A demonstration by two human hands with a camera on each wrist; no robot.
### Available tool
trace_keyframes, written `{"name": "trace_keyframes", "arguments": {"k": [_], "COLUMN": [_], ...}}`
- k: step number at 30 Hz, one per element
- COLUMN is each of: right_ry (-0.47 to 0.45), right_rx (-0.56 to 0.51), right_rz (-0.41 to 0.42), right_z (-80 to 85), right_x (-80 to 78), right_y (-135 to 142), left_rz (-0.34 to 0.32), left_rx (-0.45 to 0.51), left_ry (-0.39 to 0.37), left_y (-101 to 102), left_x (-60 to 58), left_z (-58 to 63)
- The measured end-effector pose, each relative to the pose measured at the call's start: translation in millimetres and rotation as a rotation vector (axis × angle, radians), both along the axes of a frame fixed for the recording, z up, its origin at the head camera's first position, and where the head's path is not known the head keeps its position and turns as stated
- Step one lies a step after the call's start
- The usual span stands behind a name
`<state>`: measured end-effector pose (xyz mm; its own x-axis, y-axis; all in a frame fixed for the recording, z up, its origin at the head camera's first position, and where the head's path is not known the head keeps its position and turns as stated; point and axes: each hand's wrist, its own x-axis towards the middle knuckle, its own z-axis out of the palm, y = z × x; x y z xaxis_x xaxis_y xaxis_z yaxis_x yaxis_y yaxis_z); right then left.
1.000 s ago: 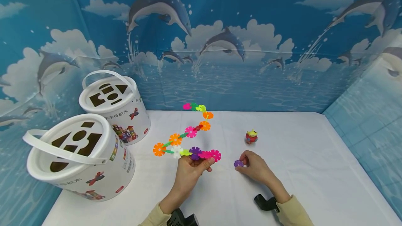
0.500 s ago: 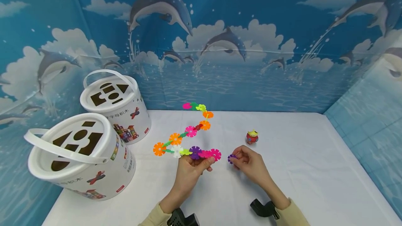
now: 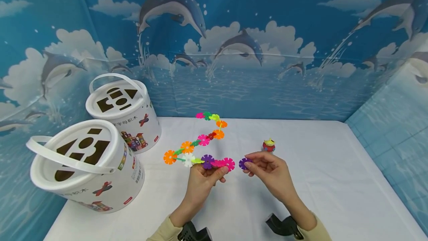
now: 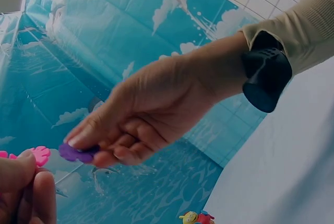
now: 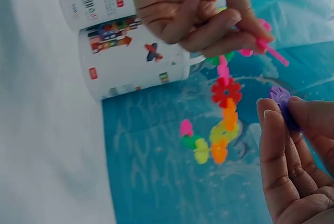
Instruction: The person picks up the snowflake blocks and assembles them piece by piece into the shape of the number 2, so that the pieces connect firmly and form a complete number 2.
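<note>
A zigzag chain of linked plastic snowflake discs (image 3: 187,147), in orange, pink, green, white, purple and other colours, is held up above the table. My left hand (image 3: 202,183) pinches it near its pink end disc (image 3: 229,164). Between thumb and fingers of my right hand (image 3: 271,173) is a single purple snowflake disc (image 3: 244,163). A small gap separates this purple disc (image 4: 78,153) from the chain's pink end. In the right wrist view the loose purple disc (image 5: 283,106) is seen almost edge-on, apart from the left hand (image 5: 198,18).
Two white lidded buckets (image 3: 87,192) with shape-cut holes and handles stand at the left. A small red and yellow toy figure (image 3: 268,145) is on the white table (image 3: 334,181) beyond my right hand. A blue dolphin backdrop (image 3: 284,92) rises behind the table.
My right hand has moved left and slightly up with the purple disc, closer to the chain's pink end. The disc has turned to show more of its face. My left hand stays nearly still.
</note>
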<state>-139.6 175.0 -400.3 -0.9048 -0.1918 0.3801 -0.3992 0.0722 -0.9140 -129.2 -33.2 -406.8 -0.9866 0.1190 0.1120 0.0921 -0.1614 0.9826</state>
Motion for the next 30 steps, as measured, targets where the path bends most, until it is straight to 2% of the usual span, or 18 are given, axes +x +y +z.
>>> {"name": "trace_keyframes", "arguments": {"k": [5,11,22,30], "right_ry": [0.054,0.123,0.378,0.568], "right_rx": [0.006,0.044,0.157,0.171], "right_rz": [-0.004,0.015,-0.057,-0.073], "right_z": [9.2,9.5,10.6,4.4], "right_x": [4.6,6.2,7.7,4.4], "right_y": [-3.8,-4.3,-8.0,-9.5], "left_rz": [-0.026,-0.038,-0.039,-0.041], "left_rx": [0.006,0.012,0.025,0.042], "left_ry": [0.001,-0.006,-0.005,0.006], "left_y": [0.2,0.7,-0.3,1.0], "left_x": [-0.4,0.0,0.4,1.0], "left_z": [-0.5,1.0,1.4,1.7]}}
